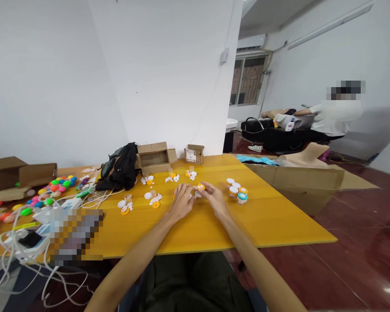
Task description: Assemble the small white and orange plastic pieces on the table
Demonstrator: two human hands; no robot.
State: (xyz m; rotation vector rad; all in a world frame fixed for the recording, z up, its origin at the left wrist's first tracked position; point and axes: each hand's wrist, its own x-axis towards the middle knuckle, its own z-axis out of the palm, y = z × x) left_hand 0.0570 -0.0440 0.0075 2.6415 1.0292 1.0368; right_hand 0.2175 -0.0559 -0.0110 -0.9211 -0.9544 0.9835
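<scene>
Above the middle of the table, my right hand (214,200) pinches a small round orange lid (200,186) with a pale centre. Close on its left is my left hand (182,201), its fingers curled downward; what they hold, if anything, is hidden. Small white pieces (198,195) show between and below the hands. To the left, small groups each combine a clear cup (128,198), an orange ring (155,205) and white discs (147,196). Several capped jars (233,192) stand together right of my right hand, one with a teal lid (242,196).
Behind are an open cardboard box (154,160), a smaller box (194,154) and a black bag (120,167). Coloured balls (54,187), white cables (9,247) and a power strip (29,242) crowd the left side. A large cardboard box (289,182) stands beyond the right edge; a person (333,117) sits farther back.
</scene>
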